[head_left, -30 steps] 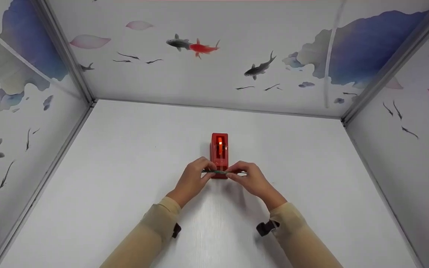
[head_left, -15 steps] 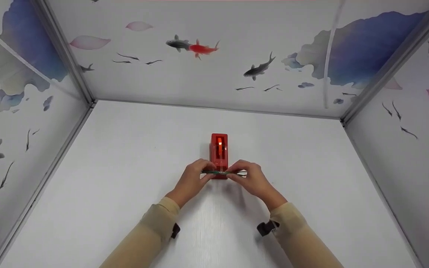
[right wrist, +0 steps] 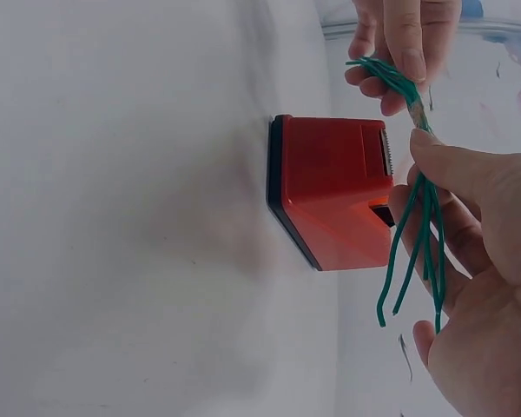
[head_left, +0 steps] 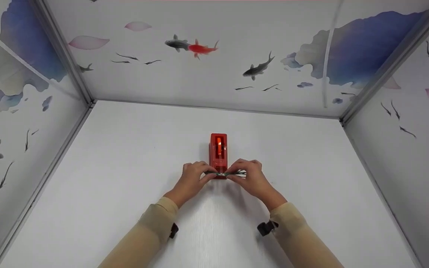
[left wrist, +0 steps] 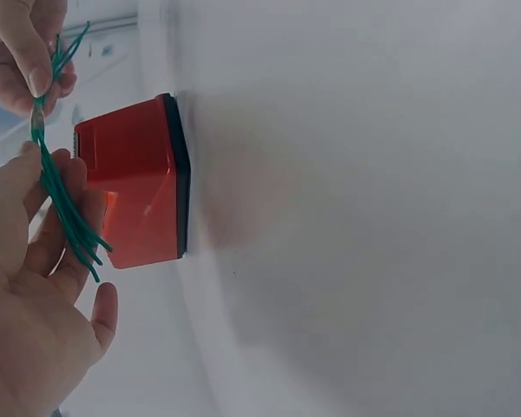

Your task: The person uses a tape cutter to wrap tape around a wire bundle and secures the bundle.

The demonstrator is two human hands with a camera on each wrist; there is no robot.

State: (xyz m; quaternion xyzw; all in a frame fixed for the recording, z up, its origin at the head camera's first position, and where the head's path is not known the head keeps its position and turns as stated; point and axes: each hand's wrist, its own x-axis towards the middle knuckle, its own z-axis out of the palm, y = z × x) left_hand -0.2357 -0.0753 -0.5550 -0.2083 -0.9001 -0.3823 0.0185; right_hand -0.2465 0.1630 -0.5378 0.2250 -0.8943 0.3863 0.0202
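Both hands pinch one bundle of thin green wires [right wrist: 427, 234] between thumb and fingers. Clear tape [right wrist: 418, 115] wraps the bundle's middle, in the short gap between the two hands. My left hand [head_left: 190, 180] grips it just left of the tape, and loose wire ends hang past its fingers in the left wrist view. My right hand [head_left: 253, 180] grips the other side, with the wire ends fanned across its palm in the right wrist view. Directly behind the bundle stands a red tape dispenser [head_left: 218, 149] with an orange roll core; its serrated cutter [right wrist: 387, 153] faces the hands.
The dispenser stands on a white tabletop [head_left: 125, 156]. White panels [head_left: 214, 74] printed with fish and petals enclose the back and both sides, joined by grey metal edges. A black wrist camera [head_left: 266, 227] sits below the right cuff.
My left hand's fingers have shifted slightly on the bundle, so less green wire shows left of the tape. My right hand stays nearly still, and the dispenser keeps its place.
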